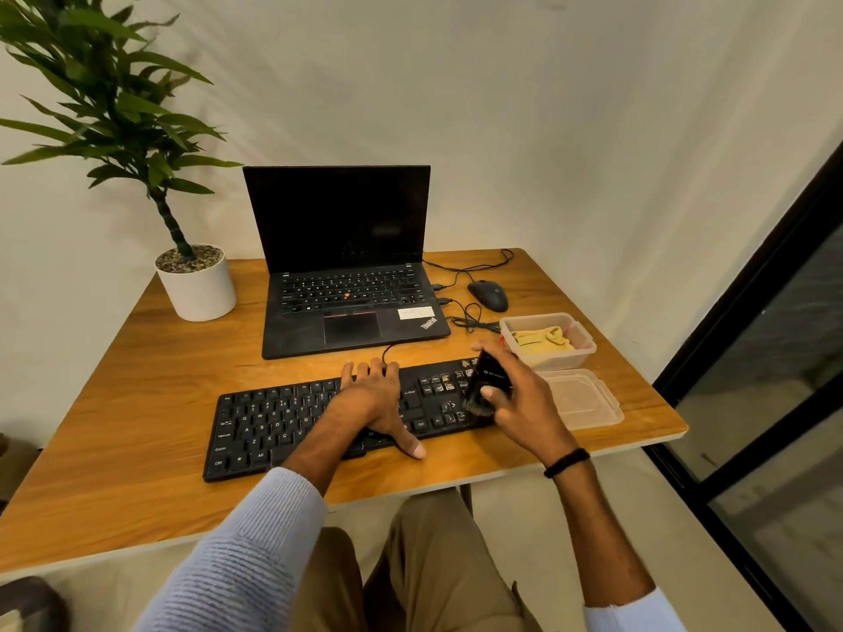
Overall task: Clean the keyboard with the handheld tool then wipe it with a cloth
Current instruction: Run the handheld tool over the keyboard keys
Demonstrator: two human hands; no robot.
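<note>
Your left hand (pixel 374 403) lies flat, fingers spread, on the middle of the flat black wired keyboard (pixel 292 421), which sits on the warm-brown wooden table (pixel 137 358) in front of the black laptop (pixel 351 285). It grips nothing; it just pins the board down. Your right hand (pixel 515 394) is curled closed around the small black handheld brush (pixel 486 383), with the bristles angled down over the keypad end at the right. Whether the bristles touch the keys is hard to tell.

Hold the board steady with the left hand and sweep along the rows, working the bristles into the gaps between keys. You will likely need to shift the left hand to reach the keys beneath it. The yellow cloth (pixel 543 339) waits in the clear plastic tub (pixel 579 328) just beyond the keyboard's right end, for wiping afterwards.
</note>
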